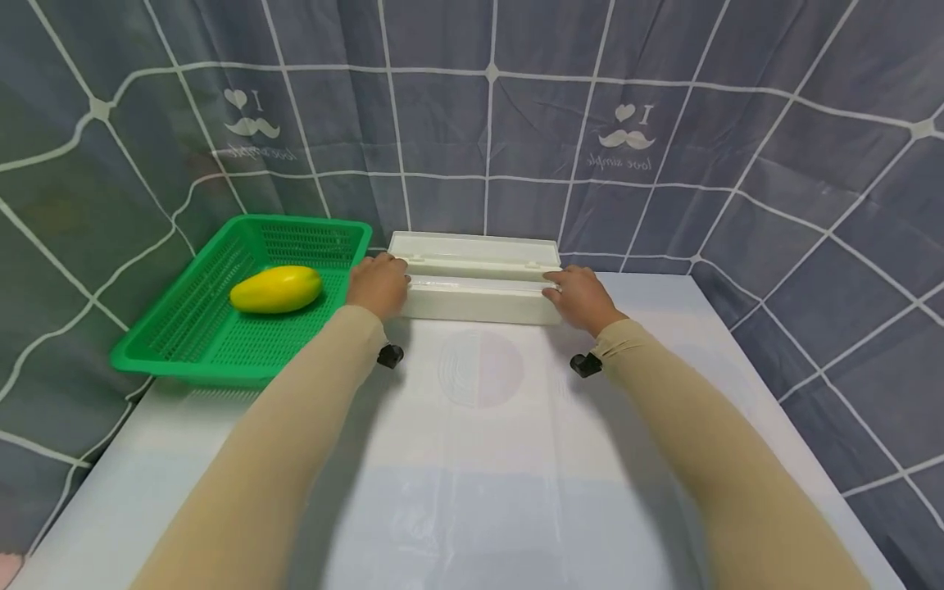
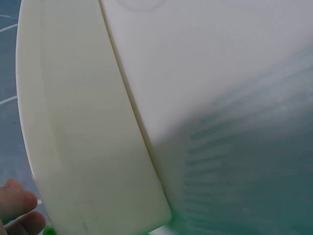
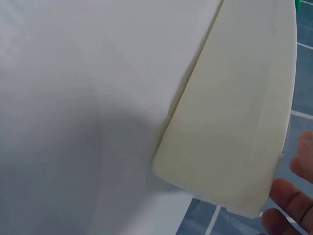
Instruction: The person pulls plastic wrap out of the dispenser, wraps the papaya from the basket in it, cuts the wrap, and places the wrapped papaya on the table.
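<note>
A long white plastic wrap dispenser box (image 1: 479,306) lies across the far side of the table, its lid (image 1: 472,245) tipped up at the back. A shiny clear strip shows along the opening. My left hand (image 1: 378,285) holds the box at its left end; in the left wrist view, fingertips (image 2: 22,208) show beside that end. At the right end my right hand (image 1: 581,298) grips the box, with forefinger and thumb spread at the corner. Fingers (image 3: 288,198) curl close by the end wall (image 3: 230,198) in the right wrist view.
Left of the box stands a green plastic basket (image 1: 165,348), with a yellow papaya-like fruit (image 1: 276,289) lying in it. A glossy white cover lies over the table (image 1: 479,492). Grey curtains (image 1: 442,123) with white lines rise behind and on both sides.
</note>
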### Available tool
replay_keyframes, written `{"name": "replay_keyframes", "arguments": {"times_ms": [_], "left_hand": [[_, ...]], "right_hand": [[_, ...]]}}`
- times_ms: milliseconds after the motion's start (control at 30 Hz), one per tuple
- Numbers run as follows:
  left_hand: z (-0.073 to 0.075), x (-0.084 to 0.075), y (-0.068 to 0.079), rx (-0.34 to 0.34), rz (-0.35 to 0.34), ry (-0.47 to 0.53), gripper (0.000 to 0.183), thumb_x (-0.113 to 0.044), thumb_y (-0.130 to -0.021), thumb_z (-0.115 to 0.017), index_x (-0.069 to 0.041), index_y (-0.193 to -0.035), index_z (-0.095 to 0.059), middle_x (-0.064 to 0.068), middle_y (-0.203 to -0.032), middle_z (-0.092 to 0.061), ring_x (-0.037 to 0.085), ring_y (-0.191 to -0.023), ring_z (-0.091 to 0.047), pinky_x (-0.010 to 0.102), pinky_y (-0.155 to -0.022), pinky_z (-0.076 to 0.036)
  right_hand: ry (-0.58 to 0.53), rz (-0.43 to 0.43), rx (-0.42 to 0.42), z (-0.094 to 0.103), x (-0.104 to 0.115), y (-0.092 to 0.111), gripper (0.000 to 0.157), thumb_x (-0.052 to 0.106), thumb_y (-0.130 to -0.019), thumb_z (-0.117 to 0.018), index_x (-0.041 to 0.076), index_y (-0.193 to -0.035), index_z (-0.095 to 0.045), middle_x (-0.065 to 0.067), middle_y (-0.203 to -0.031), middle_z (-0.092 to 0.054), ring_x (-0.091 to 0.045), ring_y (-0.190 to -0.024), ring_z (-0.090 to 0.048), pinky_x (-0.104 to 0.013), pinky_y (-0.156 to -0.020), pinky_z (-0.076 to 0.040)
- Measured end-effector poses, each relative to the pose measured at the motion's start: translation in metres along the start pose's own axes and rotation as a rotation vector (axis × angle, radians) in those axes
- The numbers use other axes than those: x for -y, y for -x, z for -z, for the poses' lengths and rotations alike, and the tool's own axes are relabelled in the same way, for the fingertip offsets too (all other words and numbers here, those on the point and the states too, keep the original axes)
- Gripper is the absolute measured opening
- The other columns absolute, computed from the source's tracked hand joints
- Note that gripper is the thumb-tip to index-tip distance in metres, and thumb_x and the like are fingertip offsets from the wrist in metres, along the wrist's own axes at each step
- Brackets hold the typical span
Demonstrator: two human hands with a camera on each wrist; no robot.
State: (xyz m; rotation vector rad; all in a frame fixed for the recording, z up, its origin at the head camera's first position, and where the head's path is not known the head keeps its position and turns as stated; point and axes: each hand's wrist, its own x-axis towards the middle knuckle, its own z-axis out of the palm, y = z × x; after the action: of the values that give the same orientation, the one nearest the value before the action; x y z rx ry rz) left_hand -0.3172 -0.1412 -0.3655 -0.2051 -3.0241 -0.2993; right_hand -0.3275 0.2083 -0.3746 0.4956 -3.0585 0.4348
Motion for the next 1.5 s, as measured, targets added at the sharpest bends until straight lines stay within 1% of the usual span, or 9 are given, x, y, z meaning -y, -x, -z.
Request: {"name": "replay_keyframes", "arguments": {"times_ms": [100,300,467,600,767,1000,1267,1400,1500], "left_hand": [[-0.001,0.003,-0.003,0.025,-0.005,-0.004,0.034,-0.023,-0.112,-0.049,-0.006,-0.135,-0.068,0.018,-0.144,-0.061,0.044,-0.129,-0.053,0.06,-0.109,-0.045],[-0.001,0.007,-0.007,0.08,-0.009,0.017,0.032,-0.02,-0.112,-0.048,-0.01,-0.134,-0.069,0.016,-0.146,-0.056,0.044,-0.133,-0.046,0.061,-0.111,-0.038],[-0.003,0.01,-0.013,0.08,-0.006,0.015,0.03,-0.019,-0.111,-0.052,-0.012,-0.133,-0.071,0.013,-0.143,-0.058,0.043,-0.131,-0.046,0.061,-0.111,-0.036],[-0.003,0.01,-0.015,0.089,-0.003,0.011,0.029,-0.019,-0.109,-0.055,-0.012,-0.133,-0.071,0.012,-0.135,-0.062,0.041,-0.126,-0.047,0.06,-0.108,-0.036],[-0.001,0.01,-0.015,0.116,-0.002,0.02,0.03,-0.018,-0.11,-0.051,-0.011,-0.134,-0.069,0.012,-0.133,-0.067,0.039,-0.121,-0.05,0.059,-0.108,-0.035],[0.006,0.012,-0.013,0.151,-0.022,0.07,0.033,-0.015,-0.11,-0.049,-0.01,-0.136,-0.069,0.012,-0.136,-0.071,0.038,-0.12,-0.054,0.059,-0.108,-0.033],[0.006,0.013,-0.016,0.154,-0.025,0.063,0.032,-0.015,-0.11,-0.05,-0.01,-0.135,-0.069,0.01,-0.136,-0.072,0.037,-0.121,-0.056,0.057,-0.108,-0.034],[0.004,0.016,-0.02,0.177,-0.018,0.09,0.033,-0.016,-0.111,-0.049,-0.011,-0.137,-0.068,0.01,-0.138,-0.071,0.038,-0.125,-0.055,0.058,-0.112,-0.033],[0.005,0.017,-0.022,0.17,-0.031,0.091,0.033,-0.014,-0.11,-0.049,-0.01,-0.136,-0.069,0.012,-0.137,-0.071,0.039,-0.128,-0.056,0.059,-0.112,-0.034]], "right_hand": [[0.013,0.017,0.013,-0.004,-0.001,-0.004,0.044,0.027,-0.11,-0.055,0.005,-0.148,-0.06,-0.022,-0.142,-0.066,-0.043,-0.142,-0.049,-0.054,-0.124,-0.031],[0.048,0.022,-0.008,-0.006,-0.002,-0.01,0.038,0.027,-0.109,-0.056,0.008,-0.14,-0.068,-0.019,-0.139,-0.068,-0.043,-0.135,-0.054,-0.055,-0.115,-0.039],[0.001,-0.008,-0.016,-0.006,-0.002,-0.013,0.033,0.027,-0.108,-0.06,0.007,-0.13,-0.074,-0.017,-0.129,-0.072,-0.039,-0.125,-0.057,-0.053,-0.111,-0.043],[-0.033,-0.009,-0.028,-0.006,-0.002,-0.014,0.031,0.024,-0.108,-0.061,0.004,-0.125,-0.076,-0.016,-0.121,-0.074,-0.035,-0.119,-0.061,-0.049,-0.114,-0.041],[-0.032,-0.007,-0.04,-0.007,-0.003,-0.016,0.03,0.022,-0.108,-0.059,0.003,-0.124,-0.076,-0.017,-0.124,-0.074,-0.036,-0.124,-0.062,-0.049,-0.119,-0.038],[-0.044,-0.026,-0.049,-0.011,-0.005,-0.015,0.03,0.021,-0.11,-0.056,0.002,-0.124,-0.075,-0.019,-0.127,-0.072,-0.04,-0.128,-0.058,-0.053,-0.115,-0.041],[-0.106,-0.015,0.019,-0.007,-0.01,-0.016,0.03,0.021,-0.109,-0.058,0.002,-0.124,-0.075,-0.018,-0.125,-0.071,-0.038,-0.126,-0.058,-0.052,-0.117,-0.039],[-0.107,-0.005,0.034,-0.003,-0.011,-0.017,0.031,0.022,-0.108,-0.059,0.002,-0.126,-0.075,-0.018,-0.125,-0.073,-0.035,-0.118,-0.064,-0.051,-0.109,-0.047],[-0.092,-0.003,0.021,-0.002,-0.012,-0.018,0.031,0.022,-0.109,-0.059,0.001,-0.125,-0.074,-0.019,-0.125,-0.073,-0.035,-0.114,-0.066,-0.051,-0.101,-0.052]]}}
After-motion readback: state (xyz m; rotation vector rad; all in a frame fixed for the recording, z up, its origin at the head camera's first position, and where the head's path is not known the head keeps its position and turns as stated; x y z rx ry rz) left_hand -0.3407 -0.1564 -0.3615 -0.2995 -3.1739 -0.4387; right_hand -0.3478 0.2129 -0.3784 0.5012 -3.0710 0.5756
